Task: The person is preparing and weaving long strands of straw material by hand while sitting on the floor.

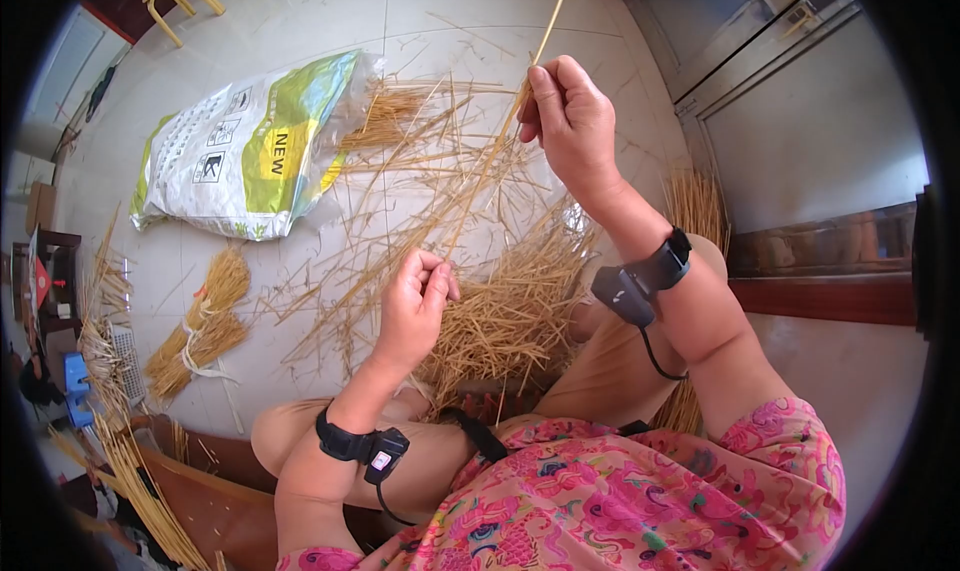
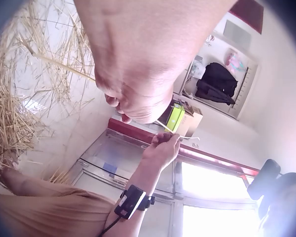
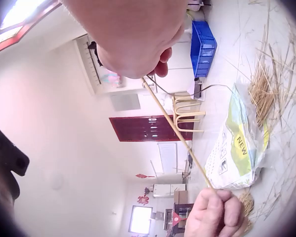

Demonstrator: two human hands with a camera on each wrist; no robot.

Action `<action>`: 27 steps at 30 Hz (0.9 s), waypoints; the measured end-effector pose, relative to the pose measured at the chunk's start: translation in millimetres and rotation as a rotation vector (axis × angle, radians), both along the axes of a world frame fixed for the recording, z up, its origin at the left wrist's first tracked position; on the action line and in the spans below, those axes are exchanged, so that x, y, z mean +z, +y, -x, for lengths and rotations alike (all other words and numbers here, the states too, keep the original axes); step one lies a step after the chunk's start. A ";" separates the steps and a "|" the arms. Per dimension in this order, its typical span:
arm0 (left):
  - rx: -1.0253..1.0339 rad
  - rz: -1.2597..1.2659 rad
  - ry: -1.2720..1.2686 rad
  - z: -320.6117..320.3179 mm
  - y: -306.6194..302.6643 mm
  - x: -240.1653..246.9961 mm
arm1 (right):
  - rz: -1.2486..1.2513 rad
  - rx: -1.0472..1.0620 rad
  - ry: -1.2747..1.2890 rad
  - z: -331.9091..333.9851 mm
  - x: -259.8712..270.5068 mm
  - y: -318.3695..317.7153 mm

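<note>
One long straw stalk (image 3: 180, 136) runs taut between the two hands. My left hand (image 1: 412, 309) pinches its lower part with thumb and curled fingers. Higher and farther forward, my right hand (image 1: 572, 126) grips the upper part, and a thin end sticks up past the fist. In the right wrist view the left hand (image 3: 214, 213) closes round the stalk's far end. The left wrist view has the right hand (image 2: 162, 149) beyond the left hand (image 2: 133, 94), whose fingertips are partly hidden. Below both lies a heap of loose straw (image 1: 510, 326) between the legs.
A white and green plastic sack (image 1: 235, 146) with straw poking out lies ahead on the tiled floor. Tied straw bundles (image 1: 205, 321) are at the left. Loose stalks scatter across the middle. A glass-panelled cabinet (image 1: 800, 141) stands at the right, a metal-framed stool (image 1: 180, 1) far back.
</note>
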State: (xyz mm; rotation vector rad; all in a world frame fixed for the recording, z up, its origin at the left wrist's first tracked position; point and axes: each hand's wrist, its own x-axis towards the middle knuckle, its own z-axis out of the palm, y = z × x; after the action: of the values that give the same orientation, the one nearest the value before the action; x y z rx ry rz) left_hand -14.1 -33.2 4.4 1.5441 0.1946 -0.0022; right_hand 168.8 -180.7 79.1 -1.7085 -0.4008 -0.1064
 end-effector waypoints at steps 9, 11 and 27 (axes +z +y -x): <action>0.029 0.119 0.052 2.0 0.6 2.4 | -0.010 0.075 -0.003 0.9 -7.1 -1.7; 0.040 0.149 0.061 1.6 0.9 2.5 | 0.039 0.060 -0.037 -0.3 -8.1 -2.5; 0.056 0.136 0.109 2.4 2.1 1.1 | 0.233 0.359 0.066 9.2 -9.7 -1.7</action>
State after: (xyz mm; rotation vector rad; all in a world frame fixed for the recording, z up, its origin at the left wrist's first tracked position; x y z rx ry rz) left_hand -16.5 -31.2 5.5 1.4037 0.3182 -0.0547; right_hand 159.6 -182.4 69.4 -1.8335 -0.6846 0.2672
